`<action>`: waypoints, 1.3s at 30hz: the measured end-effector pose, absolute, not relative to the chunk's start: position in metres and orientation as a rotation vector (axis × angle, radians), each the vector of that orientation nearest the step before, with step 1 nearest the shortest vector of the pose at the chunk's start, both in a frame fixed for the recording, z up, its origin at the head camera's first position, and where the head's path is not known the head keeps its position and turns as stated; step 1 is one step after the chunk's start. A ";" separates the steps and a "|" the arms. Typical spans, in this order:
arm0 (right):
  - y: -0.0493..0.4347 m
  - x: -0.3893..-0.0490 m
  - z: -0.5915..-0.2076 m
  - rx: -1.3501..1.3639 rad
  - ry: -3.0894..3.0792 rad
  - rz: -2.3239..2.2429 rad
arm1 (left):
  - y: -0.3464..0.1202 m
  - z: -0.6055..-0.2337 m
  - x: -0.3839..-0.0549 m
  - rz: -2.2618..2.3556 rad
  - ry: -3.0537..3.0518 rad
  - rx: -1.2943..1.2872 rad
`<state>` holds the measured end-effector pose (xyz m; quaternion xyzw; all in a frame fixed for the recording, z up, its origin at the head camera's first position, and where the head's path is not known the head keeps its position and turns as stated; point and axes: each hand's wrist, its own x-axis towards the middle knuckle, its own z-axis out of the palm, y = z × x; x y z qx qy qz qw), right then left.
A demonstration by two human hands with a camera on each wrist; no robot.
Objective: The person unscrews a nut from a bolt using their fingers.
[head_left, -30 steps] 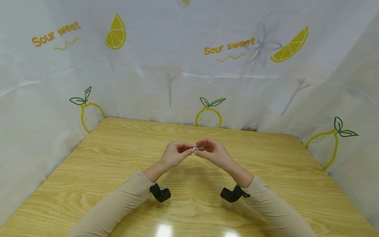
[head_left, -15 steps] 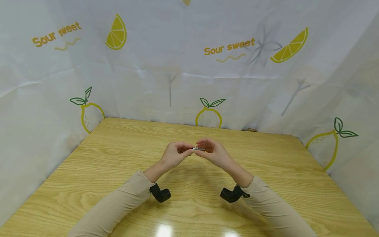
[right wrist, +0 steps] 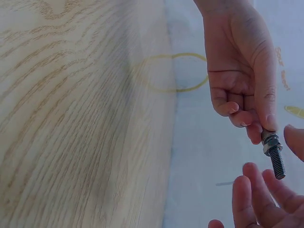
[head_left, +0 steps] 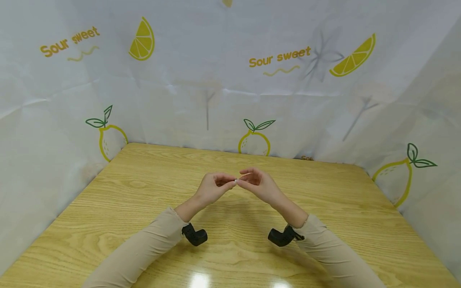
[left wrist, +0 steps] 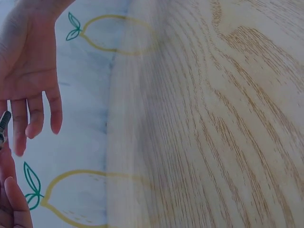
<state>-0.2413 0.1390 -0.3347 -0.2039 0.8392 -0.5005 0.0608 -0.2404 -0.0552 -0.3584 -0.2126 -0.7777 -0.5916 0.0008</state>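
A small metal bolt (right wrist: 278, 166) with a nut (right wrist: 270, 146) on its thread is held above the table. My left hand (head_left: 212, 188) pinches its head end between thumb and index finger, seen at the top of the right wrist view. The threaded end points toward my right hand (head_left: 264, 187). That hand's thumb (right wrist: 295, 140) reaches beside the nut, and its other fingers (right wrist: 256, 199) spread apart on the far side of the thread. In the left wrist view only the thread's tip shows at the left edge; the right hand's fingers hang extended above it.
The wood-grain table (head_left: 230, 256) lies beneath both hands. A white curtain (head_left: 201, 108) printed with lemons stands behind it and on both sides. Black camera mounts (head_left: 195, 235) sit on both wrists, by the beige sleeves.
The right thumb has come up to the bolt and covers the thread that showed earlier in the head view. The right index finger lifts away slightly. My left hand stays in place.
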 end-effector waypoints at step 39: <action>0.137 -0.240 -0.335 -0.635 2.573 -1.493 | -0.056 -0.359 -0.241 -1.849 -2.433 -0.685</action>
